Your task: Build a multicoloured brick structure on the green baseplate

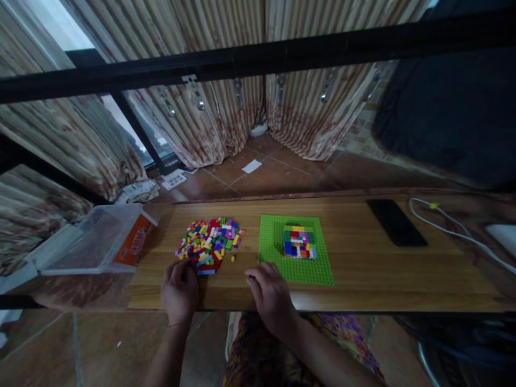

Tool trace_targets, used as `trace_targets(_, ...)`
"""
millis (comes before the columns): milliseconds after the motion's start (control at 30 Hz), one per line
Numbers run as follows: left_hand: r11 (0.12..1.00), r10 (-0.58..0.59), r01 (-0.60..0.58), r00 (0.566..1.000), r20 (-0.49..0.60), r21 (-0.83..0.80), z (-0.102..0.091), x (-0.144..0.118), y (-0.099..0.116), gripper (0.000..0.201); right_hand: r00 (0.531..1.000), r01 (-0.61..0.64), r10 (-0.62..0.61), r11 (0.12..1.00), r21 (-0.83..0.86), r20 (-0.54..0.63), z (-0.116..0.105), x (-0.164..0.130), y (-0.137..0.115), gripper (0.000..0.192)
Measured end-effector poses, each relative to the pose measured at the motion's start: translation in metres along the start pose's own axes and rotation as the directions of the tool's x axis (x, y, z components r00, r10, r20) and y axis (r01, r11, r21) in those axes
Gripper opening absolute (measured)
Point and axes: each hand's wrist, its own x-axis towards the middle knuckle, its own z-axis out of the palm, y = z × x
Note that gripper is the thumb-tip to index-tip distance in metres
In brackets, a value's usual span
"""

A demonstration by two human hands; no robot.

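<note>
My left hand (180, 289) is curled at the near left edge of a pile of loose toy bricks (226, 236) in many colours. Its fingertips meet the bricks, and whatever they may hold is hidden. By the near left corner of a green studded baseplate (270, 231) rests my right hand (273, 295), its fingers bent together; any small piece inside cannot be made out. Attached on the baseplate is a block of multicoloured bricks (299, 242), roughly square. One small yellow brick (233, 258) lies apart, between the pile and the baseplate.
The wooden table (355, 279) carries a black phone-like slab (397, 222) and a white cable (455, 226) on the right. A clear plastic box (92, 247) with an orange label stands at the left end. A dark metal bar (250, 56) crosses beyond the table, before striped curtains.
</note>
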Motion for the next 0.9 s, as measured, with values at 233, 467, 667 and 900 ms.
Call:
trace_targets(233, 1.000, 0.014, -0.013, 1.000, -0.010, 0.008, 0.001, 0.000, -0.001, 0.023, 0.974, -0.209, 0.220, 0.964, 0.164, -0.056, -0.055, -0.015, 0.021, 0.014)
trace_targets(467, 1.000, 0.020, -0.020, 0.999, -0.026, 0.001, 0.002, -0.001, -0.003, 0.022, 0.938, -0.229, 0.283, 0.940, 0.253, -0.200, -0.087, -0.017, 0.059, 0.020)
trace_targets(667, 1.000, 0.010, -0.010, 1.000, -0.020, 0.009, 0.002, -0.001, -0.001, 0.023, 0.943, -0.211, 0.254, 0.956, 0.205, -0.214, -0.099, 0.002, 0.072, 0.026)
trace_targets(900, 1.000, 0.005, -0.005, 1.000, -0.024, 0.001, 0.003, -0.001, -0.002, 0.024, 0.988, -0.052, 0.028, 0.986, -0.158, -0.150, -0.098, 0.022, 0.077, 0.023)
